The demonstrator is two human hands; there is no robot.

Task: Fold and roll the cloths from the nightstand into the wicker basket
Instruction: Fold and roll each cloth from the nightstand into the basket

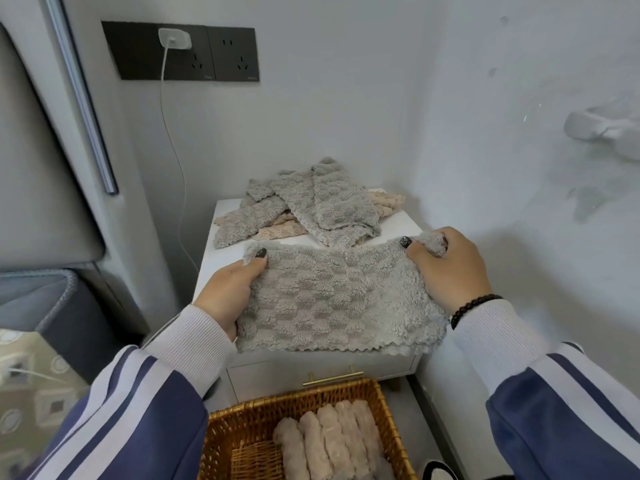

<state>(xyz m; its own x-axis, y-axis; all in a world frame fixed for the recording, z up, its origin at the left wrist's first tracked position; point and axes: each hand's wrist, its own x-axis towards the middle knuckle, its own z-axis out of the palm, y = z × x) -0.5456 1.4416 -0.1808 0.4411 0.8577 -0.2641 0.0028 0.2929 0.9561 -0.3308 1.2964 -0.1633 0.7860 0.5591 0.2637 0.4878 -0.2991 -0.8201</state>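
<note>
head view showed a grey cloth [332, 299] spread over the nightstand [221, 258] front edge, the left hand [230, 289] pinching its far left corner and the right hand [446, 268] gripping its bunched far right corner. more cloths [311, 202] lay heaped at the back edge, and rolled cloths [332, 441] sat in the wicker basket [221, 431] below.

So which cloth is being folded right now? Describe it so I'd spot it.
Find the white nightstand in the corner, above the wicker basket. At its front edge lies a grey cloth, spread flat, with the left hand and right hand gripping its far corners. The other cloths sit heaped behind it.
</note>
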